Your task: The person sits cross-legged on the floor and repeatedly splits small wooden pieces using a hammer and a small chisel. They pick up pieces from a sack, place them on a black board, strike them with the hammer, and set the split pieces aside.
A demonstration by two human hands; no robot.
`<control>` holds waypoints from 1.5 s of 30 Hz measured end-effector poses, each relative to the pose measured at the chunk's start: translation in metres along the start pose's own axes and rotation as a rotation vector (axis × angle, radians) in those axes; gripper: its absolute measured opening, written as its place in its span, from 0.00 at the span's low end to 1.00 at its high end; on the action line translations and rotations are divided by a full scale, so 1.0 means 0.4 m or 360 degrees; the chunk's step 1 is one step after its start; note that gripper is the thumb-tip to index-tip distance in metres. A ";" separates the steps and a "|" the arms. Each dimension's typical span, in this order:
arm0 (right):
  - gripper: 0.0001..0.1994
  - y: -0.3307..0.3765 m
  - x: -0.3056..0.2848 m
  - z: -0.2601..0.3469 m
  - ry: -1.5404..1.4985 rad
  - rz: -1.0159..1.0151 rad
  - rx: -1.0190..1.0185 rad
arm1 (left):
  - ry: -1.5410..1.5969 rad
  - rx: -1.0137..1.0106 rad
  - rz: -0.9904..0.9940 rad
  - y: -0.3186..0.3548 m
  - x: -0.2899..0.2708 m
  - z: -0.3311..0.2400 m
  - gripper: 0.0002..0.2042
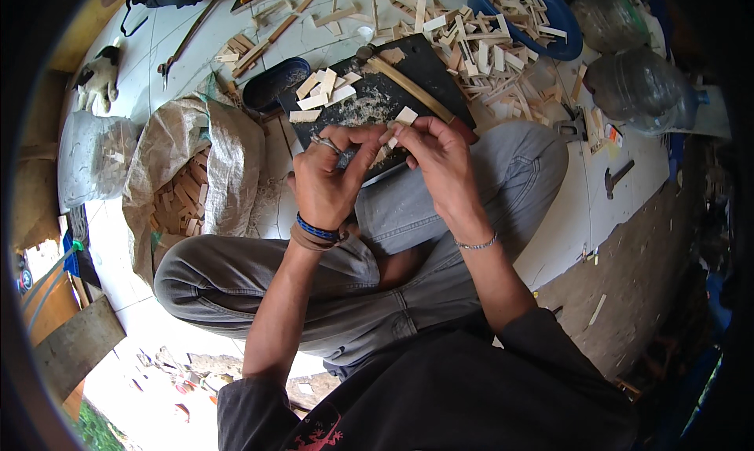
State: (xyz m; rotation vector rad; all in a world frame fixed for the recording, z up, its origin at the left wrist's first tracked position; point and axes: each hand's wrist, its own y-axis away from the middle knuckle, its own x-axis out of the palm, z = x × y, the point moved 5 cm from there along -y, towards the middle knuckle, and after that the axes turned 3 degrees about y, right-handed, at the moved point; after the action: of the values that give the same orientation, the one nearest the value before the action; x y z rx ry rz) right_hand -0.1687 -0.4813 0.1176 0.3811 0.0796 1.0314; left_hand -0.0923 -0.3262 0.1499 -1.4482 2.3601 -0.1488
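Observation:
Above my crossed legs, my two hands meet over a black board (310, 135). My right hand (441, 164) pinches a small pale wooden piece (405, 116) between thumb and fingers. At the piece's lower end are the closed thumb and forefinger of my left hand (330, 168), which grip it too; the exact contact is partly hidden by the fingers. Sawdust and several loose wooden pieces (314, 102) lie on the board, left of the sawdust. A hammer (416, 90) with a long wooden handle rests across the board, just beyond my right hand.
A woven sack (236, 149) of wooden pieces stands at left, near a dark blue oval tray (271, 86). Beyond the board, wooden pieces spill beside a blue basin (577, 47). Clear plastic jugs (640, 90) and a small hammer (619, 178) are at right; a glove (99, 78) lies far left.

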 end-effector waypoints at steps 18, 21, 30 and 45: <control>0.08 -0.002 0.008 0.014 0.0083 0.0042 -0.0130 | -0.0331 0.0380 0.0006 -0.008 0.008 -0.055 0.08; 0.08 -0.007 0.008 0.009 0.0081 0.0021 -0.0150 | -0.0339 0.0445 0.0004 -0.012 0.009 -0.056 0.09; 0.09 -0.005 0.011 0.002 0.0076 0.0068 -0.0114 | -0.0446 0.0525 0.0122 -0.008 0.003 -0.068 0.11; 0.15 0.013 -0.023 -0.017 0.0606 0.0198 -0.0679 | -0.0353 0.0371 0.0139 -0.015 0.001 -0.051 0.06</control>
State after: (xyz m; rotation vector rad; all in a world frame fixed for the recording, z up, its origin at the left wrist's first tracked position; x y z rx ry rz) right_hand -0.1792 -0.4848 0.1122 -0.2036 0.1750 1.2008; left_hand -0.0949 -0.3312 0.1704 -1.1855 2.1423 -0.2204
